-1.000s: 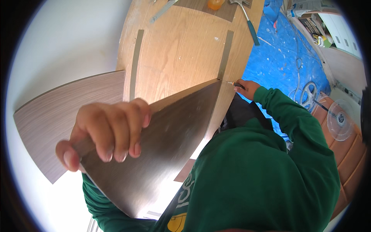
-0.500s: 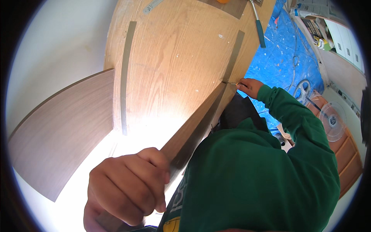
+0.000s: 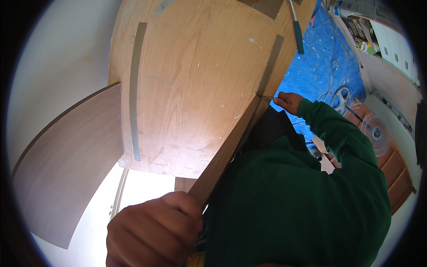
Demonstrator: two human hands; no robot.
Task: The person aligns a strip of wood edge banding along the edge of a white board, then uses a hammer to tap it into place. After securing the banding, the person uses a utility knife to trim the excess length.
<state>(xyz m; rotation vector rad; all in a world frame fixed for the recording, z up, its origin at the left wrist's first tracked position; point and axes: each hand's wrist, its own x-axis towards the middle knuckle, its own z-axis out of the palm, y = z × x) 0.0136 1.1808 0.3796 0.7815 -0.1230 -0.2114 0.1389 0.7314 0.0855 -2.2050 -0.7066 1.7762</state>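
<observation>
The left hand (image 3: 155, 233), fist closed, gripped the near end of a dark wood panel (image 3: 229, 149) now turned almost edge-on; a second before, its broad face had lain open to the camera with the fingers spread over its top edge. That swing suggested the panel was being lined up against the large light-wood board (image 3: 195, 84). Farther off, the right hand (image 3: 288, 101), in a green sleeve (image 3: 338, 138), pinched a thin metal piece at the panel's far corner, much as before. Beyond lay a blue tarp (image 3: 324, 66).
</observation>
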